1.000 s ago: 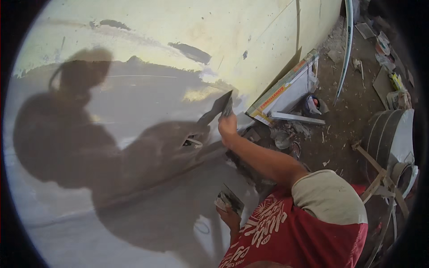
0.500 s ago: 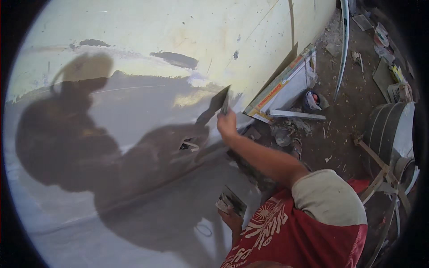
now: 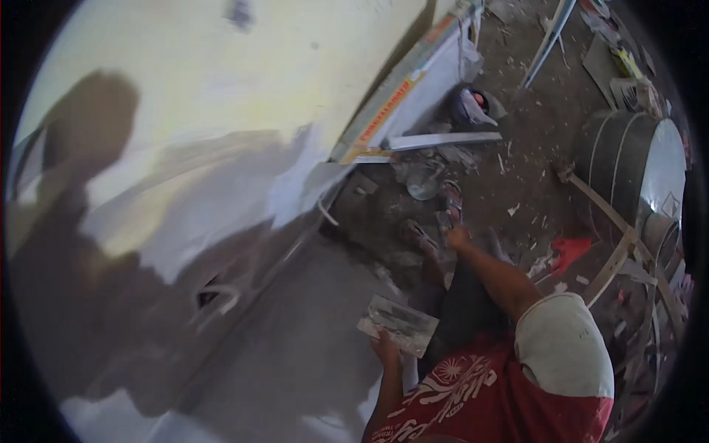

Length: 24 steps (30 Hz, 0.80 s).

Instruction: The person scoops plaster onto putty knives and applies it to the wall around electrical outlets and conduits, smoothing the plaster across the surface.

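Observation:
My left hand (image 3: 386, 350) holds a flat rectangular plate (image 3: 406, 323) by its near edge; grey and whitish paste is smeared across its upper face. The plate is in front of my body, beside the smooth grey lower surface (image 3: 295, 317). Farther out to the right, my right hand (image 3: 457, 239) is closed on a small putty knife (image 3: 444, 219), held above the ground and away from the wall. Its blade looks small and blurred. On the pale yellow wall (image 3: 295, 66), grey and white coated patches run along the lower part, largely under my shadow.
A tall flat carton (image 3: 421, 85) leans against the wall, with a white bar (image 3: 443, 140) at its foot. Beyond stands a dark bucket (image 3: 473, 107). A large metal drum (image 3: 628, 162) and wooden strips (image 3: 602, 207) are at right. A wall opening (image 3: 210, 297) has a white tube. Debris litters the ground.
My right hand has come off the wall with the putty knife and dropped toward my feet on the right. The plate has tipped to face up. The view has swung right.

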Tool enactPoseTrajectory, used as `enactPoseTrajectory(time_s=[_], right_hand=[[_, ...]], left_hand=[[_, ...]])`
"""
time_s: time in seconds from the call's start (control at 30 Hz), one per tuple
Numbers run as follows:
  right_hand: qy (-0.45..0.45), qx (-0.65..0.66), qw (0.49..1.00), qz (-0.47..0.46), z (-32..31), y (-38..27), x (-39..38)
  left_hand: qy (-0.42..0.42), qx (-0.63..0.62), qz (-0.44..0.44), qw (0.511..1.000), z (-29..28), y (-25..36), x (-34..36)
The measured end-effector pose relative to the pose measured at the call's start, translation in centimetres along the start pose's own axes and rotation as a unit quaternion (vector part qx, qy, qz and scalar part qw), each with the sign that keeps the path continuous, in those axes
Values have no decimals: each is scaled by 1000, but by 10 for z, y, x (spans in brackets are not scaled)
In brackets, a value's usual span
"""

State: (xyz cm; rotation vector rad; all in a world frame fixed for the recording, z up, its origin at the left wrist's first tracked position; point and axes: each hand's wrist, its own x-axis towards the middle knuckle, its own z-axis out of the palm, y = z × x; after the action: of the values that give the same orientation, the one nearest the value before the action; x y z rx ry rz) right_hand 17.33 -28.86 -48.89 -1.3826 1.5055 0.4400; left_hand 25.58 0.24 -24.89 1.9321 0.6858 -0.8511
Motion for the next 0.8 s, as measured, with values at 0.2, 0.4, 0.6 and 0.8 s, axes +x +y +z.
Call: enactPoseTrajectory(time_s=[0.2,0.4,0.6,0.8], right_hand=[[30,42,996,70,51,110,124],[69,53,995,42,92,112,240],[103,-168,979,-43,140,147,338],[216,145,965,-24,182,146,323]], left_hand=[[-32,192,-186,963,75,-53,38],[20,214,-295,931,74,-115,68],[93,47,-250,963,55,-158,89],[-171,491,-431,738,-16,-192,108]])
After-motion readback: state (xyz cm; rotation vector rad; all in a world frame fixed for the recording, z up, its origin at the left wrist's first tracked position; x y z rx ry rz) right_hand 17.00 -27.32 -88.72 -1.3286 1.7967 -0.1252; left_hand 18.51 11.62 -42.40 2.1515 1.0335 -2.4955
